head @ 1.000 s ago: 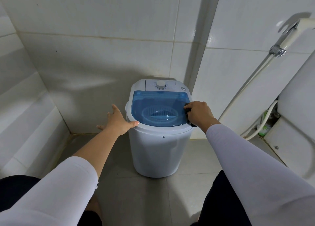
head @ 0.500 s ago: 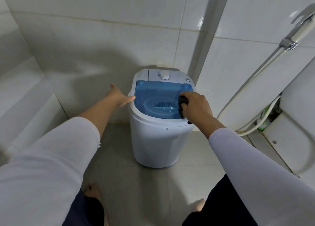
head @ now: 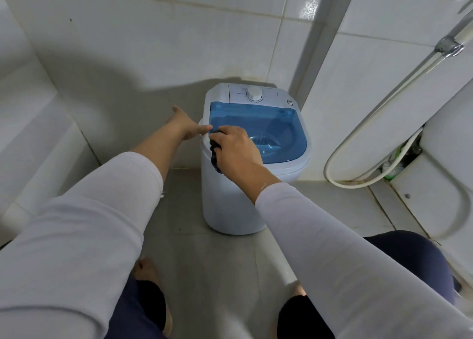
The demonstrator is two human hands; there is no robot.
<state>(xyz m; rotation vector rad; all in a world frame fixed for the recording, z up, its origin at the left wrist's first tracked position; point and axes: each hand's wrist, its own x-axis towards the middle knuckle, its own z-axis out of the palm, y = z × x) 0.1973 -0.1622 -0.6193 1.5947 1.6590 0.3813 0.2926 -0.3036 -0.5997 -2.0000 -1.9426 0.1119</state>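
At the lid [head: 258, 123] edge, our right hand [head: 236, 146] fingers clamp the dark cloth [head: 214, 157]; left hand [head: 185, 126], fingers straight, braces the washer [head: 230, 203]. We should wipe flat, evenly.

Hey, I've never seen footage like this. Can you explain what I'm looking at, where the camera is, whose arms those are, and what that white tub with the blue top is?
The camera sits on a person's head and looks forward and down, so the two arms in white sleeves are the wearer's own. There is only this one view. The white tub is a small washer standing on the tiled floor in a corner. It has a see-through blue lid with a dial behind it. The right hand grips a dark cloth at the lid's left edge. The left hand rests with straight fingers on the washer's left rim and holds nothing. A hose hangs on the wall to the right.
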